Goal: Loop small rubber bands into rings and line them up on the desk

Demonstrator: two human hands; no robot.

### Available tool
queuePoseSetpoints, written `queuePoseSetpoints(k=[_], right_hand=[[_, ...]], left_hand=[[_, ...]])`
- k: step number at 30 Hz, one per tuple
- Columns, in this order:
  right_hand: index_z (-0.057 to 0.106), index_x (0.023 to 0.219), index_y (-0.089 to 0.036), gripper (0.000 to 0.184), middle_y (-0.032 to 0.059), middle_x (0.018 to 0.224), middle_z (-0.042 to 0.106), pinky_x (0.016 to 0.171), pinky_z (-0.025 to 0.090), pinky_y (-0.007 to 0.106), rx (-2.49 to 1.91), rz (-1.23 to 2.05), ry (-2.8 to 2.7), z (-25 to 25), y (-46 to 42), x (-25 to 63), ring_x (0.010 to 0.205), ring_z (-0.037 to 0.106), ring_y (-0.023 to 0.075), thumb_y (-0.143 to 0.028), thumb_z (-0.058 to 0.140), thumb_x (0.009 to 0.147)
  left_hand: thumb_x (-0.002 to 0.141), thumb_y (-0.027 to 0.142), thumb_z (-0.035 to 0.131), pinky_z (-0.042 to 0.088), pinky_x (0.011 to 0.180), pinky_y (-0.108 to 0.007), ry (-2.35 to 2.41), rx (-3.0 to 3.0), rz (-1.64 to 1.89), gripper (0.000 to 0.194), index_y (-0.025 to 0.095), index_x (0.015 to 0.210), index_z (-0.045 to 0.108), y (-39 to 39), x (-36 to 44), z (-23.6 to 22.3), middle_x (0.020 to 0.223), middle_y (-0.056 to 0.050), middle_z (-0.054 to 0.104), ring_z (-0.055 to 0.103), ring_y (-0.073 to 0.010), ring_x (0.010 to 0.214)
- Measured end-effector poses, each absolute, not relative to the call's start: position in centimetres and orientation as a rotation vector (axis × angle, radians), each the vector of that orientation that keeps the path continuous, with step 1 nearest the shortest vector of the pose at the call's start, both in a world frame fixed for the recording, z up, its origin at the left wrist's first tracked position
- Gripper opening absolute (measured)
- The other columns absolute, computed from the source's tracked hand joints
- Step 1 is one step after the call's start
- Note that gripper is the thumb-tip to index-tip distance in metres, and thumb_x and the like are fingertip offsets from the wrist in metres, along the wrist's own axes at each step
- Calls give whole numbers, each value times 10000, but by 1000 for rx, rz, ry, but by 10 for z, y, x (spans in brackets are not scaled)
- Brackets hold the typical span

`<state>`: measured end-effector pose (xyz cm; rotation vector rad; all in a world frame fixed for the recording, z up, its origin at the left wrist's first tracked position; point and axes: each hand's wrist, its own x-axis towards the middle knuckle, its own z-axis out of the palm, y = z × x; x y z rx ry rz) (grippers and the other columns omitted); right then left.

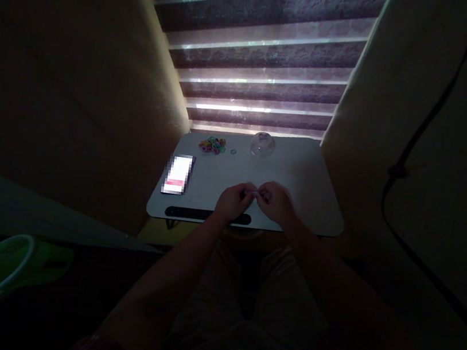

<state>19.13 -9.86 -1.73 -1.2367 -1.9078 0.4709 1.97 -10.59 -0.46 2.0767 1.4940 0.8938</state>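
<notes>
Fingertip to fingertip over the front of the white lap table (309,191), my left hand (234,200) and my right hand (275,203) are both closed in a pinch. Between them shows a small pale elastic band (256,192), mostly covered by the fingers; its exact shape is hard to make out in the dim light. A pile of colourful elastic bands (212,145) lies at the back left of the table. One pale blue elastic band (233,152) rests alone beside the pile. Behind my hands stands a clear round bowl (262,145) with something faintly coloured in it.
A lit phone (178,174) lies at the table's left side. A dark slot (193,214) runs along the front edge, partly under my left wrist. Beyond the table hangs a striped window blind (267,58). A green basket (16,269) is low at the left.
</notes>
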Motion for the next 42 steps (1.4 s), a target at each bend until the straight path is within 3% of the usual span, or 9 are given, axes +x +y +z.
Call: queuePoseSetpoints(k=[12, 23, 42], right_hand=[[593, 794, -203, 50, 11, 687, 593, 607, 404, 270, -1223, 479, -1911, -19, -99, 192, 630, 534, 142, -250, 597, 777], [605, 754, -200, 124, 2, 657, 589, 580, 369, 258, -1228, 487, -1947, -15, -100, 192, 592, 505, 129, -315, 648, 771], [612, 735, -190, 64, 9, 663, 576, 588, 342, 257, -1241, 411, -1983, -18, -98, 192, 616, 487, 131, -242, 608, 772]], left_hand=[[836, 420, 596, 404, 587, -224, 1499, 2071, 874, 260, 187, 908, 686, -106, 19, -6, 715, -2, 672, 575, -116, 619], [814, 360, 622, 413, 605, -228, 1486, 2107, 851, 219, 195, 943, 686, -103, 17, -10, 755, 0, 682, 580, -119, 639], [819, 430, 598, 363, 568, -226, 1534, 2090, 823, 265, 171, 839, 652, -103, 17, -11, 705, -6, 658, 550, -113, 610]])
